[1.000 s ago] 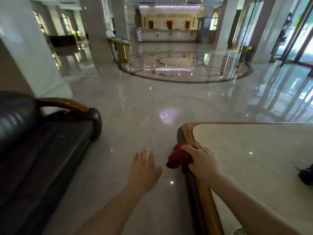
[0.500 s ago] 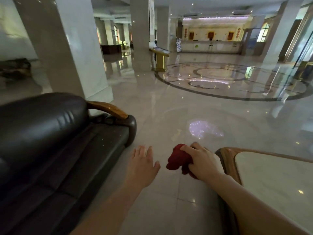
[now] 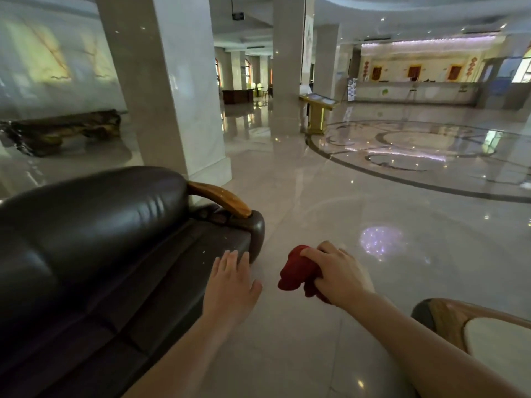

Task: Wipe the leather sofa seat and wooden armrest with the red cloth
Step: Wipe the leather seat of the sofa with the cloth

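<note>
A dark brown leather sofa (image 3: 94,242) fills the left of the head view, its seat (image 3: 161,271) running toward me. Its wooden armrest (image 3: 221,198) curves down at the far end. My right hand (image 3: 339,272) holds a bunched red cloth (image 3: 296,272) in the air above the floor, right of the sofa's end. My left hand (image 3: 231,285) is flat with fingers apart, hovering at the seat's front edge near the armrest post; I cannot tell if it touches the leather.
A marble-topped table with a wooden rim (image 3: 448,320) sits at the lower right. A white pillar (image 3: 172,87) stands just behind the sofa. Polished floor (image 3: 330,196) stretches ahead, with a gold lectern (image 3: 317,112) and a dark bench (image 3: 63,129) farther off.
The view has swung left, bringing the sofa closer and pushing the table to the lower right corner. My right hand carried the cloth off the table rim; my left hand now reaches the seat edge.
</note>
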